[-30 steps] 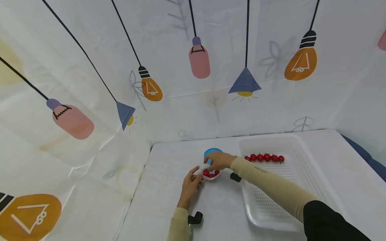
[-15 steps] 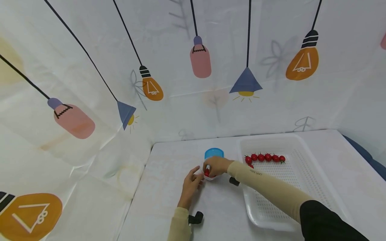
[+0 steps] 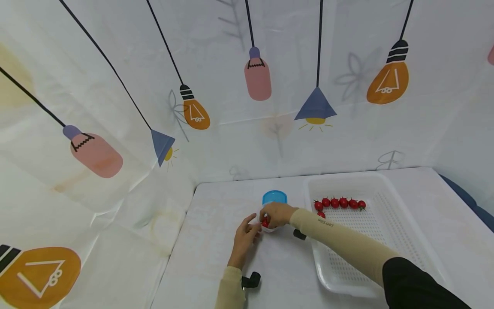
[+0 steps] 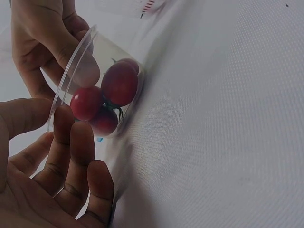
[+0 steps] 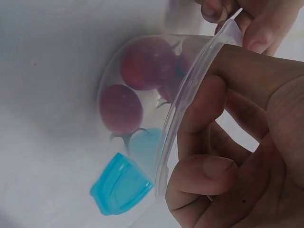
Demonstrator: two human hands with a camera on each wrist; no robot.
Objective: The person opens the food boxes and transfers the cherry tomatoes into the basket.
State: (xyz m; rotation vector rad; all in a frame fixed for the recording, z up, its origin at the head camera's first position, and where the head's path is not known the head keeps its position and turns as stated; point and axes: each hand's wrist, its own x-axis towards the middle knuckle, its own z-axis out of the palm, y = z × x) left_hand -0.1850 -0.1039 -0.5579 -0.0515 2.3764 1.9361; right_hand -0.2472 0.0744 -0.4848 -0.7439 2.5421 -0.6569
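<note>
A clear plastic cup [image 5: 164, 142] with several red cherry tomatoes [image 4: 119, 84] inside stands on the white tabletop. My left hand [image 3: 243, 238] pinches the cup's rim between thumb and fingers. From the other side, my right hand [image 3: 278, 213] reaches down into the cup with bent fingers. In the left wrist view, a right fingertip lies right against one tomato [image 4: 87, 103], which that hand holds inside the cup; the grip is partly hidden. Just behind the cup is a translucent blue round container [image 3: 274, 197].
To the right lies a large white perforated tray [image 3: 376, 274], with several cherry tomatoes [image 3: 343, 202] lined up near its back left. My right forearm crosses over its left part. A white sheet printed with lamps [image 3: 231, 150] hangs behind the table.
My right hand has lowered from beside the blue container into the clear cup, then stayed nearly still. More of the blue container and tray tomatoes now shows. My left hand keeps its place.
</note>
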